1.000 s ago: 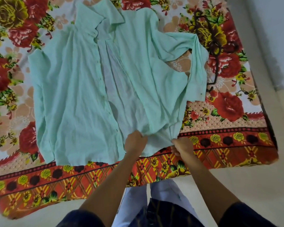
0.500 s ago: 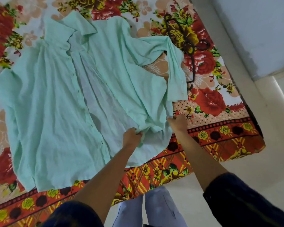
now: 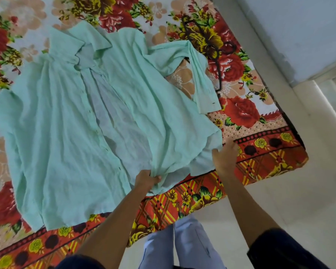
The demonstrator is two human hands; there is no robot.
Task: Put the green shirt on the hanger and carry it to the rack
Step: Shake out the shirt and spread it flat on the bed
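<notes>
The pale green shirt point(image 3: 62, 133) lies spread out, front open, on a floral bedsheet point(image 3: 256, 152), collar at the far side. My left hand point(image 3: 146, 180) is closed on a bunch of the shirt's lower hem near the middle. My right hand point(image 3: 224, 158) pinches the hem's right corner, fingers partly spread. A dark hanger point(image 3: 218, 61) lies on the sheet just beyond the folded right sleeve, partly hidden against the flower pattern.
The bed's near edge and right corner point(image 3: 301, 152) border a pale tiled floor point(image 3: 299, 200). A white wall point(image 3: 299, 35) runs along the right. My legs in light trousers point(image 3: 182, 245) stand against the bed edge.
Both hands have lifted and shifted the shirt's right front panel; the right hand moved out to the hem's right corner. The view swung left and down.
</notes>
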